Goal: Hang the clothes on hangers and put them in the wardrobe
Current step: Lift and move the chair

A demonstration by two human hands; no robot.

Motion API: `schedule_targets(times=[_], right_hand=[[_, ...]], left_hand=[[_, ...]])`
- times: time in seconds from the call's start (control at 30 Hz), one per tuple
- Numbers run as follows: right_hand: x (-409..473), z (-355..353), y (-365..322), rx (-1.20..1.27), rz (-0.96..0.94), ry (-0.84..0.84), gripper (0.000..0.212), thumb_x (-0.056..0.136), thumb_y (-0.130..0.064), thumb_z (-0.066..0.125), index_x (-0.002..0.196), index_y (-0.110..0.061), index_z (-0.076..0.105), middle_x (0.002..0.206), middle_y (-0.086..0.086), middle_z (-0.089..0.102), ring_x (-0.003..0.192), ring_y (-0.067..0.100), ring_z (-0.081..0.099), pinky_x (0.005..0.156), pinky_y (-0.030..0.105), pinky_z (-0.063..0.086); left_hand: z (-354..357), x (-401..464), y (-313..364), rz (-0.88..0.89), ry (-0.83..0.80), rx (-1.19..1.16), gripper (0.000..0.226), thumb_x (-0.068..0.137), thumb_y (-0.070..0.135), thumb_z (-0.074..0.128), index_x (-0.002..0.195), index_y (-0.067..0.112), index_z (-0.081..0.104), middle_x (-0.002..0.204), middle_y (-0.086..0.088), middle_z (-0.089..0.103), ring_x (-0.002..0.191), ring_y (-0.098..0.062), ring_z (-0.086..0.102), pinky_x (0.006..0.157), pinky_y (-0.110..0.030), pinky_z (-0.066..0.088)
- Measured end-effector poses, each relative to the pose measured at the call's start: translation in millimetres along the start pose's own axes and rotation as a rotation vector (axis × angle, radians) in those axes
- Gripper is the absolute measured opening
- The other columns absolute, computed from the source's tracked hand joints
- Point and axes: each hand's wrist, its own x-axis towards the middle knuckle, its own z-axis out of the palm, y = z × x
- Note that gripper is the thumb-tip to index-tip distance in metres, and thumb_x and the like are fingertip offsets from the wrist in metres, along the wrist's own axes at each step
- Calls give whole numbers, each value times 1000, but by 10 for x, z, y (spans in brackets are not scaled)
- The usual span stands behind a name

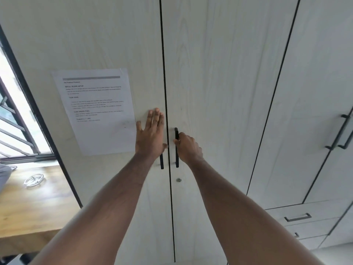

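A pale wood-grain wardrobe fills the view, its two middle doors closed. My left hand (151, 133) lies flat with straight fingers on the left door (107, 44), over the top of that door's black handle (162, 162). My right hand (188, 147) grips the black vertical handle (176, 132) of the right door (219, 73). A small round lock (178, 180) sits below the handles. No clothes or hangers are in view.
A printed sheet (97, 109) is taped to the left door. More wardrobe doors with black handles (342, 134) and drawers (298, 217) stand to the right. At the left are a window (11, 119) and a wooden desk (34, 203) with a glass ashtray (34, 180).
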Motion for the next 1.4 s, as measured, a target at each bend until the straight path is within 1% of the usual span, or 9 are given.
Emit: schedule_targets(times=[0.1, 0.13, 0.2, 0.27, 0.6, 0.73, 0.83, 1.07, 1.4], right_hand=[[-116, -59, 51, -32, -8, 83, 23, 106, -35, 45, 118, -18, 56, 115, 5, 63, 102, 33, 62, 87, 44, 44], [-159, -96, 96, -52, -3, 106, 23, 106, -34, 46, 119, -18, 56, 117, 5, 63, 103, 33, 62, 86, 44, 43], [-282, -189, 238, -84, 40, 125, 22, 105, -34, 47, 119, -19, 56, 118, 4, 63, 103, 33, 62, 87, 43, 41], [-419, -317, 448, -108, 102, 154, 21, 105, -34, 48, 118, -20, 56, 119, 2, 63, 104, 33, 61, 89, 43, 40], [-1959, -867, 1653, -250, 515, 310, 16, 100, -33, 57, 112, -22, 61, 115, -2, 66, 99, 27, 65, 91, 45, 48], [-2983, -1088, 2035, -325, 717, 397, 16, 101, -31, 58, 109, -18, 64, 110, 1, 69, 90, 25, 67, 76, 38, 50], [-3728, -1202, 2192, -361, 887, 432, 16, 100, -32, 58, 107, -20, 64, 107, 3, 70, 94, 28, 67, 92, 52, 49], [-5456, -1359, 2399, -390, 1210, 545, 13, 98, -29, 56, 97, -22, 67, 99, 0, 69, 91, 27, 67, 83, 45, 54], [-6932, -1627, 3133, -230, 1364, 644, 14, 98, -30, 60, 100, -22, 72, 97, 2, 72, 91, 23, 68, 85, 46, 60]], left_hand=[[-35, -47, 133, 144, 200, -112, 55, 88, 35, 68, 133, 7, 53, 144, -9, 55, 139, -22, 45, 99, -49, 36], [-39, -63, 180, 193, 241, -158, 36, 87, 30, 68, 117, 9, 62, 124, -7, 68, 122, -23, 59, 90, -44, 38], [-39, -105, 280, 260, 228, -244, 15, 90, 27, 65, 95, 12, 64, 93, -4, 71, 87, -26, 67, 76, -38, 35], [-35, -125, 445, 308, 179, -328, 14, 92, 25, 62, 88, 12, 62, 83, -5, 69, 77, -29, 65, 73, -38, 36], [-42, -623, 1802, 667, -31, -705, 11, 89, 19, 64, 88, 8, 64, 87, -13, 69, 81, -38, 64, 77, -38, 44], [-207, -1202, 2526, 889, -118, -838, 10, 86, 19, 65, 87, 9, 65, 85, -13, 71, 79, -38, 67, 77, -38, 48], [-372, -1692, 2989, 1015, -189, -907, 11, 86, 21, 66, 88, 10, 67, 86, -13, 72, 82, -38, 68, 78, -40, 53], [-663, -2825, 3762, 1245, -294, -956, 15, 91, 19, 66, 102, 9, 70, 97, -14, 73, 92, -35, 70, 81, -41, 53], [-711, -3706, 4865, 1329, -392, -854, 13, 91, 21, 66, 96, 9, 67, 94, -11, 71, 89, -37, 67, 75, -38, 48]])
